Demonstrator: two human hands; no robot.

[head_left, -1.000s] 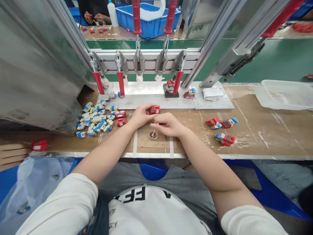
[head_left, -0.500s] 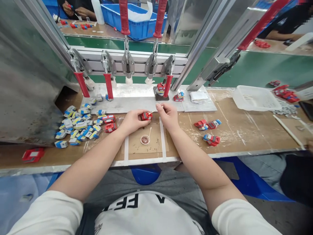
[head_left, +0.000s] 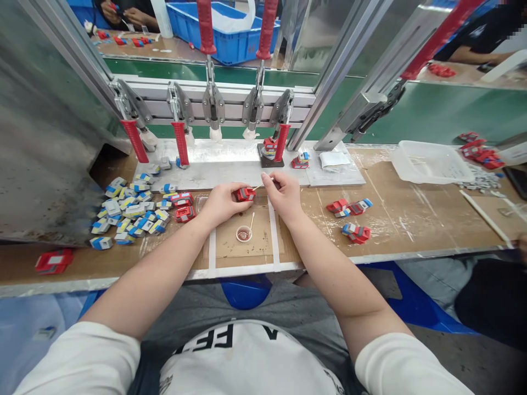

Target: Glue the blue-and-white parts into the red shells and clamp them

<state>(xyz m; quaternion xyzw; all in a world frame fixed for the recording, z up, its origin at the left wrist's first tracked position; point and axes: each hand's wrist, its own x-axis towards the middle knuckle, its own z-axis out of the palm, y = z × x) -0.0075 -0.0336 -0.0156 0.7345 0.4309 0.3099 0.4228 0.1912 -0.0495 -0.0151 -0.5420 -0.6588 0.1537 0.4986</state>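
Between the thumb and fingers of my left hand (head_left: 224, 206) is a red toy car body (head_left: 246, 194), held just over the bench. My right hand (head_left: 283, 193) pinches a thin pale stick (head_left: 258, 187), and its tip points at the right end of the car body. Below them a small round cup (head_left: 244, 234) of reddish-brown liquid stands on a cardboard sheet (head_left: 263, 247), with another stick leaning in it. To the left of my left hand lie two red car bodies (head_left: 184, 214), beside a heap of white, blue and yellow blocks (head_left: 134, 208).
Toggle clamps with red handles (head_left: 180, 144) line a metal frame behind my hands; one presses a red piece (head_left: 270, 145) on a dark block. Red-and-blue toy cars (head_left: 356, 234) lie to the right, before a clear plastic tray (head_left: 430, 163). Other people sit across and at the right.
The view has shifted slightly. Both hands stay nearly in place, and the stick's tip has moved a little at the right end of the car body.
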